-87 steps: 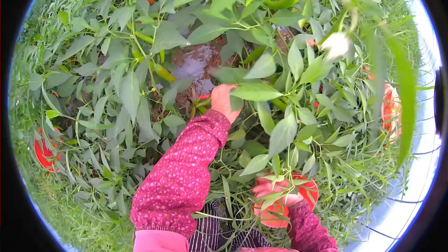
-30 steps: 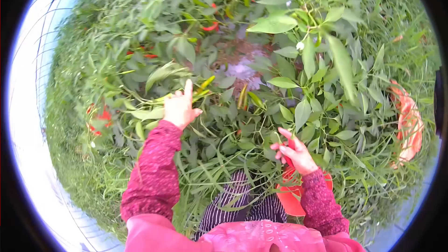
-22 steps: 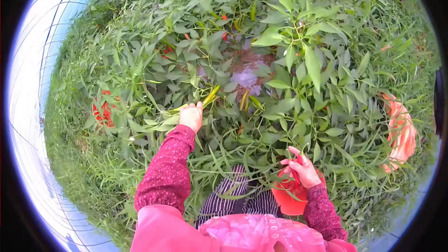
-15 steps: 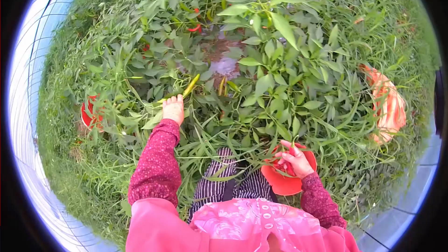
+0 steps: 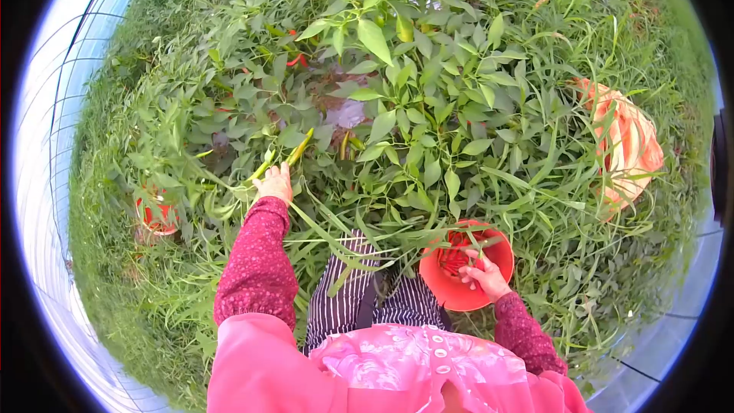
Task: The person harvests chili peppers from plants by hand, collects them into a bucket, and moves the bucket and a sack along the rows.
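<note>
My left hand (image 5: 274,183) is closed among the leaves at the left of a chili plant, around a pepper branch (image 5: 256,172). A yellow-green chili pepper (image 5: 302,147) points up just beyond its fingertips. My right hand (image 5: 487,276) is over the mouth of a red bucket (image 5: 451,294), fingers apart, with nothing visible in its grasp. Several red chili peppers (image 5: 453,260) lie inside the bucket, partly hidden by grass blades and my fingers.
Dense chili plants (image 5: 428,130) and long grass spread all around. An orange-and-white striped bag (image 5: 631,149) lies at the right. Another red container (image 5: 157,216) stands at the left, half covered by leaves. Red peppers (image 5: 297,60) hang farther back.
My right hand has let go of red peppers over the bucket, and its fingers have loosened. My left hand has shifted slightly toward me and left. The view has tilted a little.
</note>
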Demonstrator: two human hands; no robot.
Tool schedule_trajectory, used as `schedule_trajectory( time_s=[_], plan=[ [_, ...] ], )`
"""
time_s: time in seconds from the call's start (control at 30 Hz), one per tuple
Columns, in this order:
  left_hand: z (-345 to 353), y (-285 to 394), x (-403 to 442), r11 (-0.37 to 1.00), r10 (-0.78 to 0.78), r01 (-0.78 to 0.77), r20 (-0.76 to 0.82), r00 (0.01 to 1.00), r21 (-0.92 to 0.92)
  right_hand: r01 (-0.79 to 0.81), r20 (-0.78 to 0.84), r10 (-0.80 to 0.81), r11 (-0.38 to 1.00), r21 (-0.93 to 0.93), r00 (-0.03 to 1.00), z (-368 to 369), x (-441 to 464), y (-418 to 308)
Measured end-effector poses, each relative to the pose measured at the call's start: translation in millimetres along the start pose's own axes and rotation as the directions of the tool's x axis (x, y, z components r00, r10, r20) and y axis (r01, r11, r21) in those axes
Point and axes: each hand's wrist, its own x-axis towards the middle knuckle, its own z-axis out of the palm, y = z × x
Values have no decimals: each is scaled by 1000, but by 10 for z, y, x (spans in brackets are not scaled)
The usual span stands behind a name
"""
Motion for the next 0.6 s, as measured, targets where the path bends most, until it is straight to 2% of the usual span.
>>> schedule_trajectory(
  time_s=[0.07, 0.13, 0.2, 0.27, 0.47, 0.6],
  plan=[
    [77, 24, -22, 1000, -5, 5, 0, 1000, 29, 8, 1, -8, 1000, 4, 1000, -158, -40, 202],
    [103, 40, -91, 1000, 3, -3, 66, 998, 8, -31, -63, 33, 999, 29, 997, -249, -59, 350],
    [149, 81, -172, 999, 11, -12, 21, 1000, 41, -24, -79, 25, 999, 23, 997, -313, -32, 440],
    [224, 66, -193, 999, 6, -3, 52, 999, -46, -27, -91, 30, 999, 35, 995, -306, -14, 480],
    [369, 50, -238, 996, 84, -86, -46, 995, -37, -38, -128, 42, 999, 32, 991, -253, 277, 557],
    [285, 97, -247, 990, 142, -141, 22, 990, -9, -43, -118, 40, 999, -28, 992, -34, 378, 596]
  ],
)
